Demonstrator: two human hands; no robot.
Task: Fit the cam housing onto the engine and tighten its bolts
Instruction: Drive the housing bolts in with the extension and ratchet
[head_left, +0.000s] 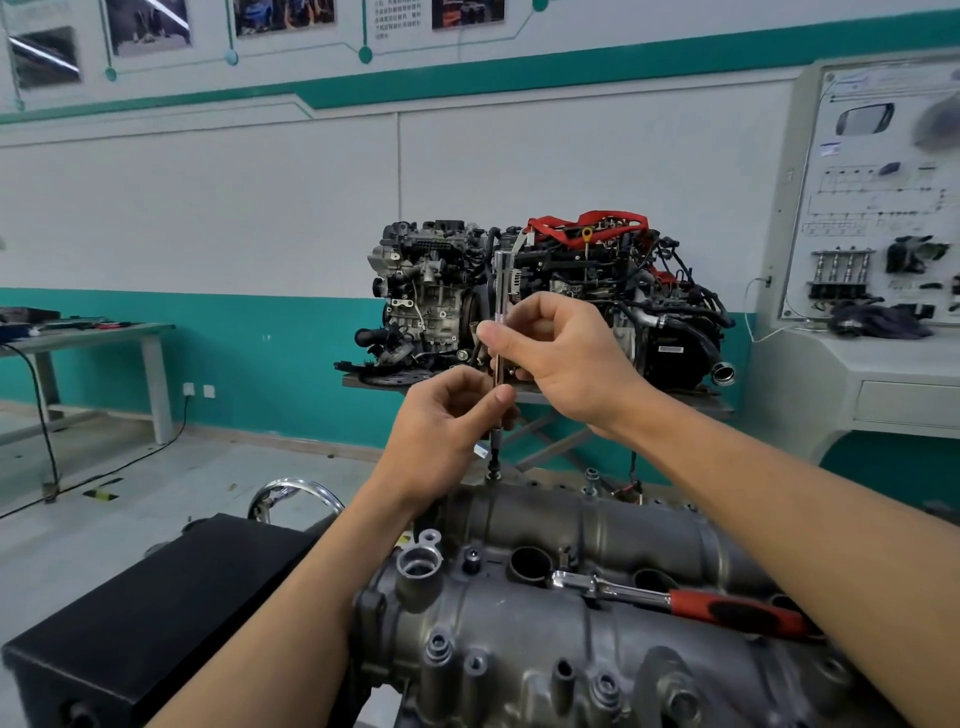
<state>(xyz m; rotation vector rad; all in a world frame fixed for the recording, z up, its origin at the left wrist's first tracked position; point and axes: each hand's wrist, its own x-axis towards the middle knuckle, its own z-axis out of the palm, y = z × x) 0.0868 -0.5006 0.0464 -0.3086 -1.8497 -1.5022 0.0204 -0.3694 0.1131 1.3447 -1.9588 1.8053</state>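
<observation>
Pinching upright extension bar (500, 286) in both: left hand (441, 421) low on the shaft, right hand (566, 353) higher. Directly below, bar tip at bolt (492, 473) on far edge of cam housing (524, 644), near. Ratchet (675, 603) resting on housing, right.

This is a car-mechanics training workshop. Against the white-and-teal wall (208, 208) stand two complete car engines on a metal stand (545, 301), one topped with red parts. Right of those engines is a pale grey teaching board (878, 208) carrying a printed wiring diagram, a mirror and mounted engine parts. Far left of them a grey steel workbench (104, 332) holds scattered tools, with white wall sockets (197, 388) near its leg. Above them runs a row of photo posters (150, 26). In front of them, nearest me, sits a grey cast-metal cam housing (597, 649), a red-handled chrome ratchet (727, 608) lying on it and a slim steel socket driver (500, 286) upright at its far edge.
</observation>
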